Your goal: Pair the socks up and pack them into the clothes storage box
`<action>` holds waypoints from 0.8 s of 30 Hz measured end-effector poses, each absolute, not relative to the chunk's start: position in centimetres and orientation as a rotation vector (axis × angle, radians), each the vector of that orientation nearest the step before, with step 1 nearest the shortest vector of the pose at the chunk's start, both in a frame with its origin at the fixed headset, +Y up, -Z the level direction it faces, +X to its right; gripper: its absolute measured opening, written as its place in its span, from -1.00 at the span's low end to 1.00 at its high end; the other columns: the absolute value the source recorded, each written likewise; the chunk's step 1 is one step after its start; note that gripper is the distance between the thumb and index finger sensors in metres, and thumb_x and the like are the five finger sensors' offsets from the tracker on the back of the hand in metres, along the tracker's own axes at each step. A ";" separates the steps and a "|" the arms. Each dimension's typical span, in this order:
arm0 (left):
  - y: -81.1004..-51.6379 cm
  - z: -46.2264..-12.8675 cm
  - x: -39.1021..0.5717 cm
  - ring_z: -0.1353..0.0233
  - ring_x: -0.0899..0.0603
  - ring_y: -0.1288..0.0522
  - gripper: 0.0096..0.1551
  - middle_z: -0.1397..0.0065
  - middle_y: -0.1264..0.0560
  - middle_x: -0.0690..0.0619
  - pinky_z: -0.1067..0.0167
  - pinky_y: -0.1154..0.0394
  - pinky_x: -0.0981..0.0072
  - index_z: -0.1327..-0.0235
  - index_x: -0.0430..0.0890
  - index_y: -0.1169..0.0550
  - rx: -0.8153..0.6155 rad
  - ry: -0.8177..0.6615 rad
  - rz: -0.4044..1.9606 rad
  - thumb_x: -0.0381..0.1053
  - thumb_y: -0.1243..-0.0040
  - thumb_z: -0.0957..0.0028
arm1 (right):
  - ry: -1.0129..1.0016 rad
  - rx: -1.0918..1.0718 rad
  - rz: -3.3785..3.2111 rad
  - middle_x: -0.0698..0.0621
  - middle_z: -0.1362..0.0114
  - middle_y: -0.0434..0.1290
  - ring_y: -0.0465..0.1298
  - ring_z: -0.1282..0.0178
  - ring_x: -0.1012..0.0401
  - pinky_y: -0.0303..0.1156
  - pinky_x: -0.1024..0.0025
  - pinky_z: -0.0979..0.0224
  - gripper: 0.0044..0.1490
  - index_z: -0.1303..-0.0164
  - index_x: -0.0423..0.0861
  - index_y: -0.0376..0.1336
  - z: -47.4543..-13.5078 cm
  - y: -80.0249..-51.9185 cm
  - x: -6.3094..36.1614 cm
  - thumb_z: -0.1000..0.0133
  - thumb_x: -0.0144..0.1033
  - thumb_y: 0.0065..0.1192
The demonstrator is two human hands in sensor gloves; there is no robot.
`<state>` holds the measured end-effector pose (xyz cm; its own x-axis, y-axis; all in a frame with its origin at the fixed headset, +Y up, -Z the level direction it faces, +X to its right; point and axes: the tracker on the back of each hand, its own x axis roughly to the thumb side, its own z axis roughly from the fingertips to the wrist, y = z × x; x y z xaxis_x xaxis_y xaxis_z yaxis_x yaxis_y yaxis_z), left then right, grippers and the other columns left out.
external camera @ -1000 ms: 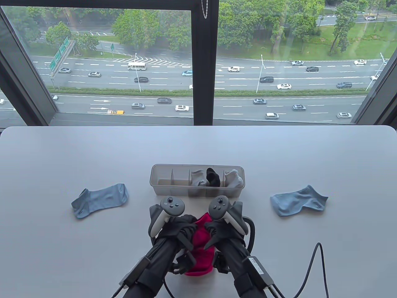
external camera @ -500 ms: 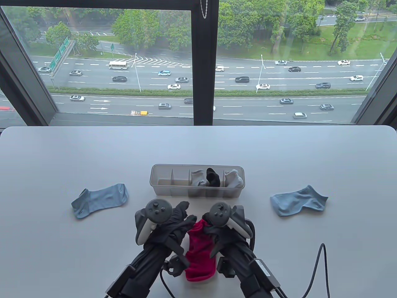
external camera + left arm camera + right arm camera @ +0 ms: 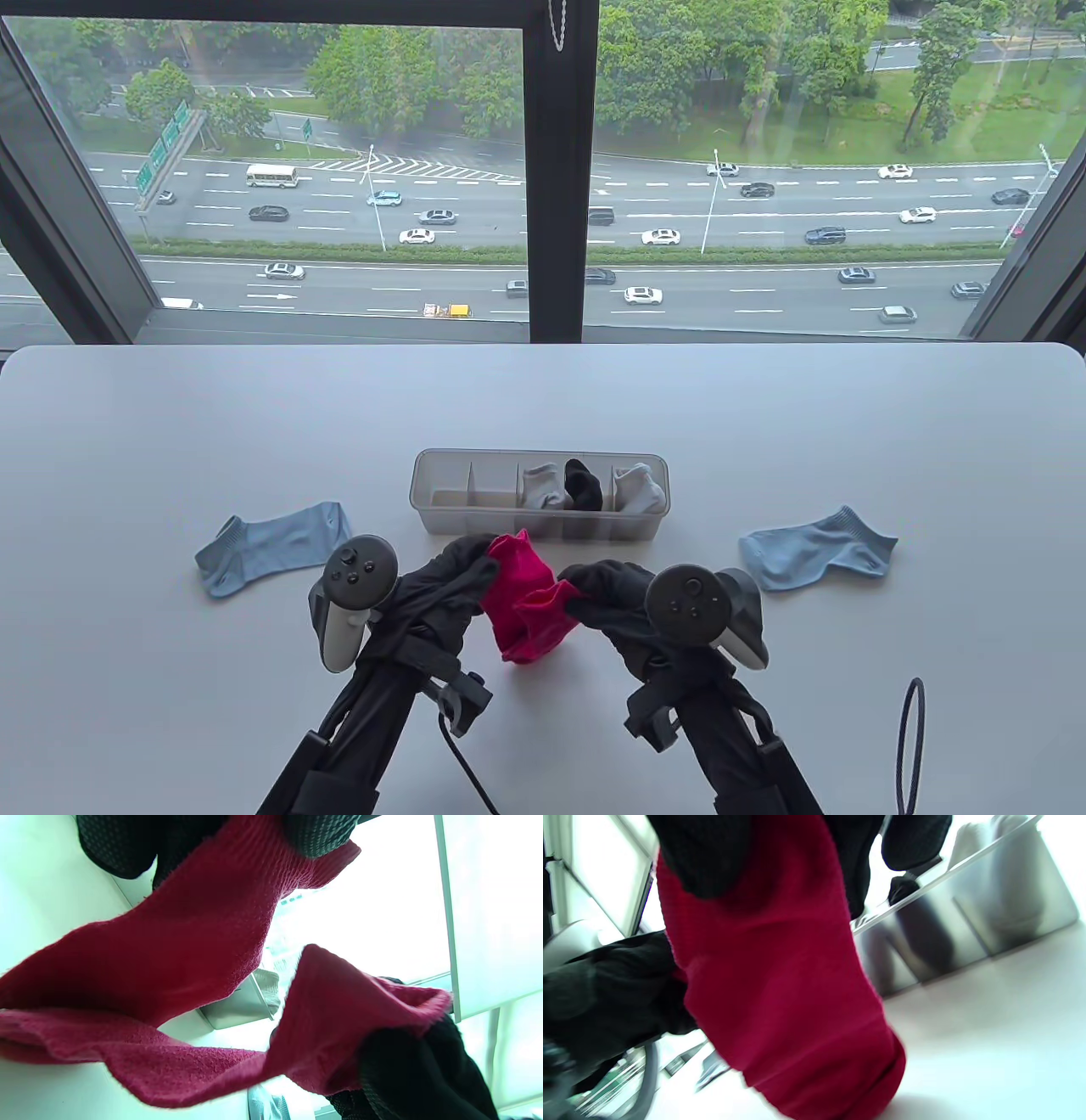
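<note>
The red socks (image 3: pixel 524 604) hang folded between my two hands, lifted just in front of the storage box (image 3: pixel 540 505). My left hand (image 3: pixel 467 570) pinches the upper end and my right hand (image 3: pixel 594 594) pinches the other end. The left wrist view shows the red socks (image 3: pixel 203 955) draped in a sagging fold, with the right hand (image 3: pixel 407 1073) gripping the far end. In the right wrist view the red socks (image 3: pixel 780 984) hang down from my fingers beside the box (image 3: pixel 967 916). The box's right compartments hold grey socks (image 3: pixel 538 487), a black pair (image 3: pixel 582 486) and another grey pair (image 3: pixel 638 487).
A light blue sock (image 3: pixel 273 548) lies on the table left of the box, another light blue sock (image 3: pixel 816 547) to its right. The box's two left compartments (image 3: pixel 468 491) hold nothing. A black cable (image 3: pixel 909 740) loops at the lower right. The window stands behind the table's far edge.
Both hands have lifted the red socks off the table and moved them towards the box; the hands have spread apart and the socks now sag in a fold between them.
</note>
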<state>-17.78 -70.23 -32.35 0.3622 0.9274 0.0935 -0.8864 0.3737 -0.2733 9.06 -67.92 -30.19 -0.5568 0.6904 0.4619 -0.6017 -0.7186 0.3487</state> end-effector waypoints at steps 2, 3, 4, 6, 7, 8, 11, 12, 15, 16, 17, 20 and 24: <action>-69.9 -32.3 -16.8 -0.28 -0.40 -0.61 -0.55 -0.32 -0.62 -0.29 -0.25 -0.46 -0.35 -0.39 -0.20 -0.49 -0.248 -0.399 1.211 -0.13 -0.03 -0.28 | 0.165 0.739 2.214 -0.07 -0.45 0.51 0.43 -0.52 -0.13 0.17 -0.29 -0.58 -0.52 -0.39 0.10 0.28 -29.8 -67.5 8.2 -0.24 -0.22 0.23; -69.9 -32.2 -16.4 -0.31 -0.41 -0.59 -0.55 -0.35 -0.59 -0.31 -0.26 -0.45 -0.35 -0.38 -0.20 -0.49 -0.278 -0.435 1.224 -0.12 -0.02 -0.28 | 0.119 0.710 2.229 -0.06 -0.41 0.54 0.46 -0.49 -0.09 0.20 -0.26 -0.58 -0.52 -0.39 0.09 0.27 -29.8 -67.5 8.0 -0.24 -0.22 0.22; -69.8 -32.0 -15.8 -0.31 -0.41 -0.59 -0.55 -0.36 -0.59 -0.32 -0.27 -0.45 -0.35 -0.38 -0.21 -0.49 -0.317 -0.478 1.254 -0.12 -0.01 -0.28 | 0.026 0.633 2.264 -0.03 -0.34 0.57 0.50 -0.45 -0.05 0.24 -0.21 -0.58 -0.51 -0.39 0.06 0.25 -29.7 -67.6 7.8 -0.24 -0.21 0.20; -69.7 -31.8 -15.2 -0.30 -0.44 -0.58 -0.51 -0.37 -0.56 -0.36 -0.27 -0.44 -0.36 -0.40 -0.29 -0.44 -0.335 -0.500 1.287 -0.11 0.03 -0.29 | -0.086 0.586 2.311 0.05 -0.17 0.59 0.57 -0.33 0.04 0.27 -0.16 -0.58 -0.51 -0.38 0.03 0.25 -29.3 -67.7 7.9 -0.23 -0.18 0.18; -69.8 -31.8 -15.1 -0.30 -0.44 -0.58 -0.50 -0.36 -0.56 -0.37 -0.26 -0.44 -0.36 -0.39 -0.30 -0.44 -0.337 -0.527 1.301 -0.09 0.06 -0.30 | -0.131 0.580 2.345 0.07 -0.12 0.60 0.59 -0.28 0.07 0.29 -0.16 -0.56 -0.51 -0.38 0.00 0.24 -29.2 -67.6 8.0 -0.24 -0.16 0.17; -69.8 -31.7 -15.1 -0.32 -0.46 -0.56 -0.47 -0.38 -0.54 -0.38 -0.27 -0.42 -0.38 -0.40 -0.30 -0.44 -0.347 -0.542 1.311 -0.05 0.07 -0.30 | -0.146 0.587 2.368 0.06 -0.10 0.59 0.59 -0.25 0.08 0.28 -0.16 -0.57 -0.51 -0.38 -0.01 0.23 -29.1 -67.5 8.1 -0.26 -0.16 0.17; -69.5 -31.2 -14.2 -0.48 -0.50 -0.39 -0.04 -0.55 -0.35 -0.40 -0.34 -0.32 -0.47 -0.56 -0.32 -0.24 -0.449 -0.636 1.233 0.29 -0.16 -0.15 | -0.195 0.562 2.424 0.10 -0.02 0.59 0.60 -0.17 0.12 0.30 -0.13 -0.55 -0.51 -0.38 -0.01 0.22 -29.0 -67.6 8.0 -0.28 -0.10 0.13; -69.2 -31.0 -13.9 -0.50 -0.49 -0.37 -0.04 -0.57 -0.32 -0.38 -0.35 -0.30 -0.48 -0.57 -0.30 -0.18 -0.412 -0.617 1.155 0.25 -0.19 -0.14 | -0.204 0.536 2.415 0.10 0.00 0.58 0.61 -0.16 0.13 0.30 -0.13 -0.55 -0.51 -0.36 -0.01 0.23 -29.0 -67.7 8.0 -0.27 -0.09 0.14; -68.6 -30.7 -13.7 -0.32 -0.39 -0.57 -0.49 -0.37 -0.54 -0.28 -0.28 -0.44 -0.36 -0.38 -0.23 -0.40 -0.166 -0.485 1.044 -0.10 -0.17 -0.22 | -0.207 0.496 2.395 0.10 0.02 0.58 0.61 -0.14 0.13 0.31 -0.14 -0.54 -0.51 -0.35 -0.02 0.24 -29.0 -67.9 8.0 -0.26 -0.07 0.13; -68.5 -30.8 -13.7 -0.29 -0.39 -0.59 -0.53 -0.33 -0.57 -0.29 -0.26 -0.46 -0.34 -0.36 -0.23 -0.43 -0.149 -0.493 1.038 -0.12 -0.13 -0.23 | -0.249 0.466 2.414 0.12 0.02 0.58 0.61 -0.14 0.14 0.29 -0.14 -0.56 -0.46 -0.36 0.00 0.24 -29.0 -67.9 8.3 -0.23 -0.02 0.14; -68.3 -30.7 -13.8 -0.29 -0.41 -0.58 -0.54 -0.34 -0.57 -0.30 -0.26 -0.44 -0.36 -0.37 -0.23 -0.44 -0.160 -0.480 1.032 -0.13 -0.11 -0.25 | -0.290 0.426 2.445 0.12 -0.01 0.56 0.58 -0.18 0.14 0.25 -0.17 -0.57 -0.40 -0.40 -0.01 0.21 -29.2 -67.8 8.7 -0.21 0.02 0.14; -68.0 -30.4 -14.4 -0.37 -0.45 -0.51 -0.56 -0.42 -0.52 -0.31 -0.30 -0.39 -0.40 -0.39 -0.18 -0.45 -0.084 -0.463 0.945 -0.15 -0.08 -0.27 | -0.144 0.522 2.447 -0.18 -0.61 0.24 0.16 -0.65 -0.21 -0.08 -0.49 -0.52 -0.02 -0.73 -0.02 -0.10 -30.1 -67.9 10.3 -0.18 0.07 0.17; -67.4 -30.2 -13.7 -0.50 -0.45 -0.41 -0.57 -0.56 -0.40 -0.29 -0.36 -0.34 -0.41 -0.40 -0.09 -0.50 -0.064 -0.533 0.801 -0.14 -0.11 -0.26 | 0.313 0.682 2.295 -0.38 -0.68 -0.63 -0.55 -0.58 -0.38 -0.44 -0.48 -0.48 0.33 -0.64 0.07 -0.62 -30.4 -68.5 10.2 -0.21 0.06 0.24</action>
<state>-13.75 -67.44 -30.15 0.5721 0.6982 0.4304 -0.6668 0.7015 -0.2516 10.15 -68.51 -30.39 -0.6076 0.6959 0.3828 -0.5680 -0.7176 0.4030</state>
